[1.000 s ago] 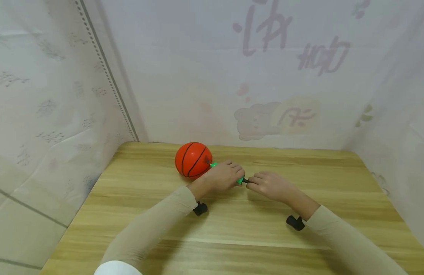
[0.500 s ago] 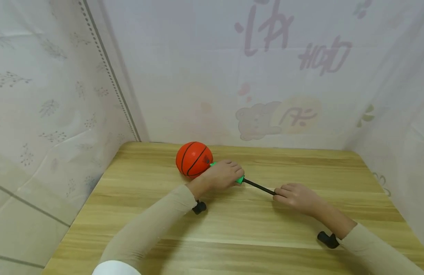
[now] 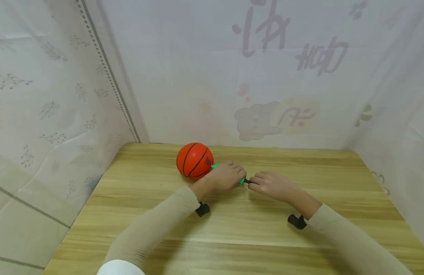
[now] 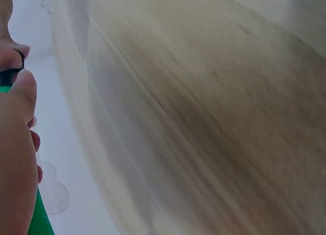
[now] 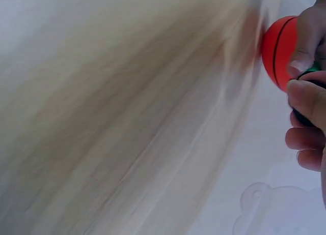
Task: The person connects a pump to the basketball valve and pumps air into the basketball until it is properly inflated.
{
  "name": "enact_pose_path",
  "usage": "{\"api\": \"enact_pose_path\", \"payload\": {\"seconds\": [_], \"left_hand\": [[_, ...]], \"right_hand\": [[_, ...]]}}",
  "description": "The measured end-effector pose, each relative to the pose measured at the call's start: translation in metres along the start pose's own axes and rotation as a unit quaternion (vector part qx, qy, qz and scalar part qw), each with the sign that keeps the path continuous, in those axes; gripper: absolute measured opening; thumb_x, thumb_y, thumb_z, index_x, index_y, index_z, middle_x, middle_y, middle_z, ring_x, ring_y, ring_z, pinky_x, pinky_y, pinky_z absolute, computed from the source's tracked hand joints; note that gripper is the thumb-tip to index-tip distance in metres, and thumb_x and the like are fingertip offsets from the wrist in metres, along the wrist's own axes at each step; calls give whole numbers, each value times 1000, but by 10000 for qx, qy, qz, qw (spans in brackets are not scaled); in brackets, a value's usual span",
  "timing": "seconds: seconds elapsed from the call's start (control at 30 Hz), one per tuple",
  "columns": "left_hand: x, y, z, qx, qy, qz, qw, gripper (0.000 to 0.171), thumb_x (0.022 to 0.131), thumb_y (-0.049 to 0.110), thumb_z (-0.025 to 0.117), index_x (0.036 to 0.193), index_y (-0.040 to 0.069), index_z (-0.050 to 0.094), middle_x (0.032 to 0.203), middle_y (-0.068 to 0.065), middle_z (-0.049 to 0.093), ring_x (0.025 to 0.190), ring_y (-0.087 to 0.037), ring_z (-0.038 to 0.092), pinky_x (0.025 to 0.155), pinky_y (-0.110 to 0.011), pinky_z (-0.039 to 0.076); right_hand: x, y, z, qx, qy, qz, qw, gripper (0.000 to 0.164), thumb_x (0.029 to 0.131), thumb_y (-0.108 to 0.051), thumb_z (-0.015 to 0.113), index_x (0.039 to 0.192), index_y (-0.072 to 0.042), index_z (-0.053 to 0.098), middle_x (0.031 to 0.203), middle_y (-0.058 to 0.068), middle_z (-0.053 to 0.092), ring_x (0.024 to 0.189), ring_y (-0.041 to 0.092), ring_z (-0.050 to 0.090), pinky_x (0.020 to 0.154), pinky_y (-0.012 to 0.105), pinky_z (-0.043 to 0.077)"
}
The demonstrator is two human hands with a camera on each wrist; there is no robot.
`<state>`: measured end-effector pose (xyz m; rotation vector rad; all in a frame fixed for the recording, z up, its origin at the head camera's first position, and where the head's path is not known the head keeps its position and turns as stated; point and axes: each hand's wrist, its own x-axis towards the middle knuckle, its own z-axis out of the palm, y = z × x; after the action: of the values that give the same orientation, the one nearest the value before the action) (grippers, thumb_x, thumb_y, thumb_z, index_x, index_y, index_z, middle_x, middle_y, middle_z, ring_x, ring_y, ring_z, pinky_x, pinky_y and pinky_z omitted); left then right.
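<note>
In the head view, an orange-red ball (image 3: 195, 161) with black basketball lines sits at the back left of the table. A green hand pump (image 3: 242, 180) reaches from the ball's right side toward the right. My left hand (image 3: 227, 175) grips its green barrel and covers most of it. My right hand (image 3: 270, 186) holds the pump's black handle (image 5: 303, 118), close against the left hand. Only a short piece of the black rod (image 3: 247, 181) shows between the hands. The ball's contact with the pump tip is partly hidden by the left hand.
The wood-grain table (image 3: 253, 229) ends at a pale printed curtain (image 3: 184, 95) behind the ball. More curtain hangs along the left and right sides. A black wrist mount (image 3: 202, 209) juts out under the left cuff, and another (image 3: 296, 221) under the right.
Half a second ago my right hand had drawn the black rod far out to the right. It has now pushed back in beside the left hand, which stays nearly still.
</note>
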<state>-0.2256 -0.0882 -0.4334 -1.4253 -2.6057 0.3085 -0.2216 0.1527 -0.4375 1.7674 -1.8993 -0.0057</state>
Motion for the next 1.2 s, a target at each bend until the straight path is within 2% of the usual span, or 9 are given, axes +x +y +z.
{"api": "enact_pose_path", "payload": {"seconds": [0.13,0.27,0.57,0.73,0.87,0.93,1.0,1.1,1.2], "left_hand": [[0,-2,-1,-113,-8,85,9999,31,104,44,55,113,14,58,109,5,64,105,-11,59,94,-25,44],[-1,-4,-2,-261,-4,127,9996,30,104,43,56,112,14,57,108,5,63,106,-12,59,98,-26,44],[-3,-6,-3,-222,-98,78,9997,30,104,42,57,111,13,56,108,4,63,104,-12,59,93,-27,44],[2,-3,-3,-113,-243,5,9996,31,104,43,55,111,13,55,109,5,62,106,-12,58,91,-27,43],[4,-1,-4,37,-345,-78,9994,31,104,44,54,114,14,55,113,5,63,108,-12,58,91,-27,43],[5,0,-3,53,-334,-70,9994,32,105,44,54,115,14,56,114,4,63,108,-12,58,93,-26,43],[5,1,-2,35,-277,-28,9996,33,105,44,53,115,14,56,115,4,64,110,-12,58,96,-26,43],[5,1,1,-72,-111,77,9999,32,105,44,53,115,13,57,114,4,64,110,-12,59,98,-26,44],[4,-1,1,-198,-71,62,9998,30,105,43,54,114,14,57,113,5,63,109,-12,58,98,-27,44]], "right_hand": [[-1,0,2,-57,245,-49,9997,24,108,-6,47,94,-8,66,85,-1,67,67,10,54,60,19,45],[-19,-3,-3,-133,540,-120,9984,46,113,-11,25,92,-8,66,86,1,68,66,11,57,59,20,48],[-63,-12,-17,-242,466,-23,9986,49,113,-11,24,93,-9,67,87,3,70,72,15,64,62,27,55],[-49,-9,-12,-147,119,58,9998,47,113,-12,24,96,-8,68,89,2,69,75,14,63,65,26,55],[-26,-3,-2,-39,48,35,10000,12,101,-5,57,96,-8,69,89,2,70,75,14,64,67,24,54],[-16,-1,2,-16,77,34,10000,5,92,-5,68,96,-8,69,89,1,70,74,13,63,66,22,52],[-9,1,5,-68,151,10,9999,9,98,-5,62,95,-8,69,88,1,70,72,12,62,65,21,51],[-5,2,8,-168,323,-45,9993,37,111,-8,37,94,-9,69,87,0,70,69,10,60,62,19,49],[-11,1,7,-194,546,-81,9983,50,113,-10,23,93,-8,68,86,1,69,66,11,58,59,20,48]]}}
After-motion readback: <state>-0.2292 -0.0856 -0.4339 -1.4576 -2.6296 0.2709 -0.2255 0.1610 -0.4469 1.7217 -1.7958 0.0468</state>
